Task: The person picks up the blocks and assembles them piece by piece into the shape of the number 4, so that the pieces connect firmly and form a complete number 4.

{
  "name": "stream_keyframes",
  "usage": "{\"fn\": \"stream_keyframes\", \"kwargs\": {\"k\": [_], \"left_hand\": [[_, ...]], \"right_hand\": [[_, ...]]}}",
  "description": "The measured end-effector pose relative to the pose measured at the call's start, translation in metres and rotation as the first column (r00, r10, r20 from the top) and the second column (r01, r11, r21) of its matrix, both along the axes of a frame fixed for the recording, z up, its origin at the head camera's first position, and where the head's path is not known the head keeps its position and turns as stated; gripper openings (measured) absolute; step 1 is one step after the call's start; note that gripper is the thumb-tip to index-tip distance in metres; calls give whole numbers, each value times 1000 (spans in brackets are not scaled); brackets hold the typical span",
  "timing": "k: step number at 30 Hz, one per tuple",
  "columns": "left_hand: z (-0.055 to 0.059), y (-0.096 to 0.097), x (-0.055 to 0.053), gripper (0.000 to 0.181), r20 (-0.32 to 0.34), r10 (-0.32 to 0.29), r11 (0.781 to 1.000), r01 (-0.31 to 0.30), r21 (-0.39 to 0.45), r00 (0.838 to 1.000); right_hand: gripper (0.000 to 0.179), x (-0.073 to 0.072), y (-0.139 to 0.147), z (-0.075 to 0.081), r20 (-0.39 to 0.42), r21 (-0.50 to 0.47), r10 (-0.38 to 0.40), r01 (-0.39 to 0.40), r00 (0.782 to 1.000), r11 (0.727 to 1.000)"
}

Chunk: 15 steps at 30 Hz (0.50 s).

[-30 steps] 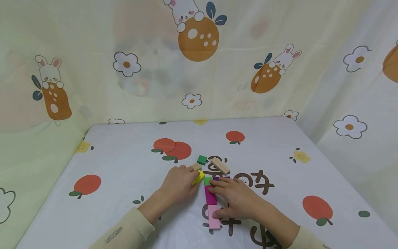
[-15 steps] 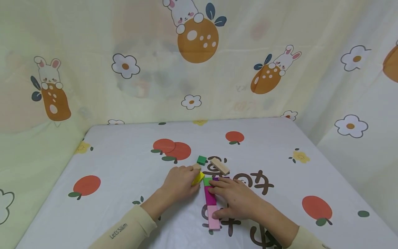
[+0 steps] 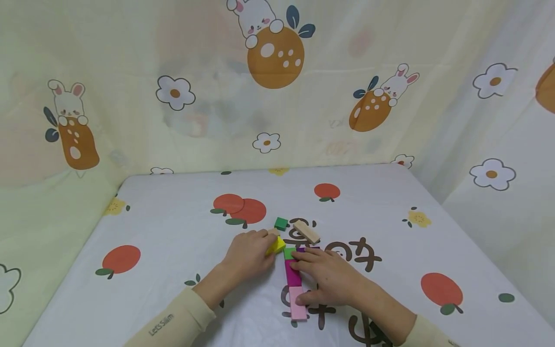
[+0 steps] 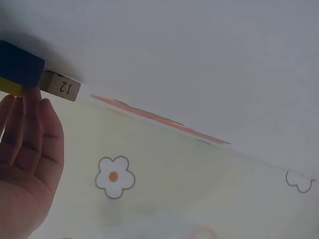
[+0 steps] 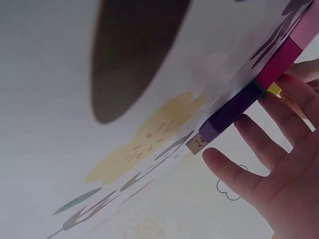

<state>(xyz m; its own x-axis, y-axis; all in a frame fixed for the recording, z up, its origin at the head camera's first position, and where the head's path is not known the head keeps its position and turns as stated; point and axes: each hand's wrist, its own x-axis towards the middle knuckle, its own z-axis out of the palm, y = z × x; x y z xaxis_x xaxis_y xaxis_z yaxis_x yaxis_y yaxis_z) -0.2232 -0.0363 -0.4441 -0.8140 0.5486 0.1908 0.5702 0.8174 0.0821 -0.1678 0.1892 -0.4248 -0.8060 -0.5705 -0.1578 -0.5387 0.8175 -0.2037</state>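
Note:
My left hand (image 3: 249, 251) pinches a yellow block (image 3: 277, 246) just left of a row of coloured blocks. In the left wrist view, its fingertips are right at a dark blue block (image 4: 20, 63) with a yellow edge below; a wooden block marked 12 (image 4: 62, 86) sits beside it. My right hand (image 3: 334, 277) rests with spread fingers on the row, its thumb at the pink block (image 3: 297, 308). A magenta block (image 3: 293, 273) and a light green block (image 3: 289, 253) continue the row away from me. A purple block (image 5: 232, 110), partly hidden in the head view, lies under the right fingers.
A dark green cube (image 3: 281, 223) and a plain wooden block (image 3: 306, 231) lie beyond the hands. The table is covered with a white printed cloth (image 3: 173, 226). A patterned curtain (image 3: 208, 120) rises behind and at both sides.
The left fingers shift slightly on the yellow block, which turns a little and shows more of its face. The right hand and the row stay in place.

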Motion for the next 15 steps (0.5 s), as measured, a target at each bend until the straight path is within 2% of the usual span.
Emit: {"fn": "stream_keyframes", "kwargs": {"k": [9, 15], "left_hand": [[3, -6, 4, 38, 15, 4, 1000, -4, -18, 1000], [2, -12, 5, 34, 16, -35, 999, 35, -14, 999]], "right_hand": [[76, 2, 0, 0, -15, 11, -3, 3, 1000, 1000], [75, 2, -1, 0, -26, 3, 2, -2, 1000, 1000]]}}
